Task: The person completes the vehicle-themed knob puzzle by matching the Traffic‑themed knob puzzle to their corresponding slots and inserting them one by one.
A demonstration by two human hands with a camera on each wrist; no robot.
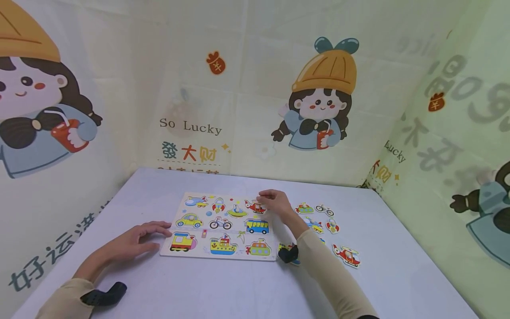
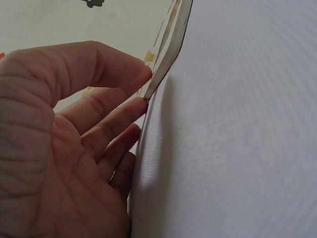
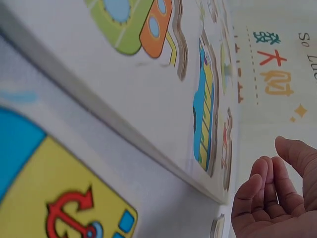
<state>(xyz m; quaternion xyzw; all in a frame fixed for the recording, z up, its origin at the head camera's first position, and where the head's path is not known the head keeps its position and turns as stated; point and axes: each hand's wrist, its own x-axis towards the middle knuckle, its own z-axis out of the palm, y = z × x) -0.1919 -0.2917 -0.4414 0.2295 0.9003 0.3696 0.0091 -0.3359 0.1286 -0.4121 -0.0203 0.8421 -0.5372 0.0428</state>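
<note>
Right sleeve partly hides loose pieces. Left hand: extended, touching board. Right hand: loosely curved, empty. Backdrop: "So Lucky".

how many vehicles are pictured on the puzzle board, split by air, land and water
Air: 4 (plane, rocket, flying saucer, helicopter)
Land: 4 (car, bicycle, bus, train)
Water: 2 (ship, submarine)
Total on the board: 10

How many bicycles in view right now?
2: one bicycle in the middle row of the puzzle board; a loose bicycle piece to its right. The right sleeve may hide more.
</note>
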